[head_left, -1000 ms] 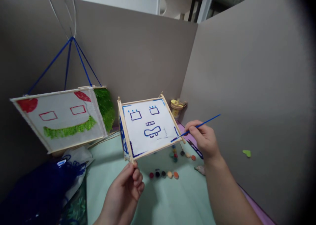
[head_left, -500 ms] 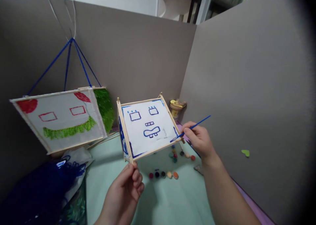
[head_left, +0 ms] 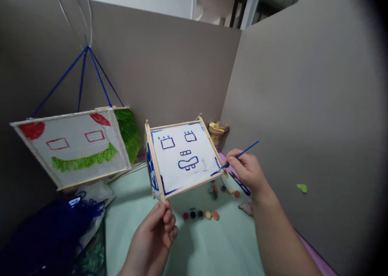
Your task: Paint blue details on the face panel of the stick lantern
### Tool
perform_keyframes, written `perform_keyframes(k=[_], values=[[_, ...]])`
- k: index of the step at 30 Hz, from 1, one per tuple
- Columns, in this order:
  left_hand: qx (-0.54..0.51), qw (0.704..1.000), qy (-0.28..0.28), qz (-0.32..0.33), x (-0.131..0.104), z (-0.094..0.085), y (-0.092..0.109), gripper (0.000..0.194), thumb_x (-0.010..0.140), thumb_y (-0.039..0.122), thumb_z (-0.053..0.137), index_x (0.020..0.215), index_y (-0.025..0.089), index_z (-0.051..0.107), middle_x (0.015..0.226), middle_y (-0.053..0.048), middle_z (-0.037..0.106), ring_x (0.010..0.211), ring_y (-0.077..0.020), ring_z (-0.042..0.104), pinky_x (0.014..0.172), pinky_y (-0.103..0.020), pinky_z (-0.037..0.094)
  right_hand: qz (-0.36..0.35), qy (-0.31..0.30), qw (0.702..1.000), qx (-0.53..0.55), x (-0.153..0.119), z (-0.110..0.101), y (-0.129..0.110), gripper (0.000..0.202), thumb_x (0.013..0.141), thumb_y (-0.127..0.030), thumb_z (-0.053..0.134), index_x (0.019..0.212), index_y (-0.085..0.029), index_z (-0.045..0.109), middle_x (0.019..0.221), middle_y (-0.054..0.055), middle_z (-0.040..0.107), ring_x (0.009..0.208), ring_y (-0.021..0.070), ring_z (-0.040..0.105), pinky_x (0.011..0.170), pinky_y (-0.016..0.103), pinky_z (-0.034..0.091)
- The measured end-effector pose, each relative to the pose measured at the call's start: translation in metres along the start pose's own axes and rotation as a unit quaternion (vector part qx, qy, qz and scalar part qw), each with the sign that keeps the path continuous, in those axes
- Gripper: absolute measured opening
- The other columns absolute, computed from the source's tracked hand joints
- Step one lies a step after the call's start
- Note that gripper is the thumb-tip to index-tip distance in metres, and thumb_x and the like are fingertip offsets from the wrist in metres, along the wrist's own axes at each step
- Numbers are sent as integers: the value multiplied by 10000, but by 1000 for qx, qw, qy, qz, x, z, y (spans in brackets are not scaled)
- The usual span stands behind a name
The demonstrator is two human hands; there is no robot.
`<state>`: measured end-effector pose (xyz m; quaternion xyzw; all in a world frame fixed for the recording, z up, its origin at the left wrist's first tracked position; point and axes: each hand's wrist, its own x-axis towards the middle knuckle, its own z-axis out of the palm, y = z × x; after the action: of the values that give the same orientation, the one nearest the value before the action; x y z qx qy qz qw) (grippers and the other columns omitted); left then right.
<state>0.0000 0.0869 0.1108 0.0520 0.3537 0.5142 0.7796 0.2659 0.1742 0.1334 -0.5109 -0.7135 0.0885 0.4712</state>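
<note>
My left hand (head_left: 157, 231) pinches the lower left corner of a wood-framed paper lantern (head_left: 169, 175), holding it up and tilted above the table. On its white front is a blue painted face with square eyes and a wavy mouth, and dark blue edging lines some of the corners. Blue painted shapes mark its left side. In my right hand (head_left: 247, 169) is a thin blue paintbrush (head_left: 244, 150), gripped between thumb and fingers. The brush's tip is at the front panel's lower right corner, by a short blue stroke.
A larger lantern (head_left: 75, 148) with a red and green face hangs by blue cords at left. Small paint pots (head_left: 200, 214) stand on the pale green tablecloth (head_left: 218, 243). Dark blue yarn (head_left: 51, 227) lies lower left. Grey partitions (head_left: 169, 70) rise behind and at right.
The lantern has shifted slightly to the right. At its lower right corner, the blue mark by the brush tip looks fuller. Both hands keep their grips.
</note>
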Motion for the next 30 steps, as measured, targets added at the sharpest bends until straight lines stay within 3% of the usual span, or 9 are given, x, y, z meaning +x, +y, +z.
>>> perform_keyframes(k=[12, 18, 24, 30], values=[[7, 1000, -15, -2, 1, -2, -2, 88, 776, 164, 659, 786, 137, 575, 602, 46, 391, 525, -58, 362, 498, -188, 358, 0, 29, 999, -36, -4, -10, 6, 203, 846, -274, 495, 705, -186, 613, 699, 18, 630, 647, 147, 581, 623, 264, 431], [6, 1000, -27, -7, 1, -4, -4, 134, 753, 192, 693, 796, 143, 576, 597, 50, 389, 523, -57, 360, 493, -184, 339, 5, 99, 993, 70, -7, -6, 5, 222, 863, -303, 512, 694, -192, 604, 673, 16, 609, 646, 156, 572, 625, 279, 447], [5, 1000, -28, -9, 1, -6, -5, 144, 746, 191, 700, 785, 143, 570, 599, 47, 396, 527, -57, 365, 498, -180, 342, 3, 46, 995, 86, -6, 2, -4, 211, 842, -285, 520, 680, -189, 615, 654, 15, 625, 629, 154, 583, 609, 277, 448], [13, 1000, -23, -6, 1, -4, -4, 132, 764, 192, 678, 758, 140, 557, 593, 43, 400, 527, -62, 369, 496, -185, 352, 19, 38, 995, 91, -5, 7, -11, 203, 831, -281, 512, 675, -190, 606, 605, 4, 609, 566, 141, 570, 546, 257, 432]])
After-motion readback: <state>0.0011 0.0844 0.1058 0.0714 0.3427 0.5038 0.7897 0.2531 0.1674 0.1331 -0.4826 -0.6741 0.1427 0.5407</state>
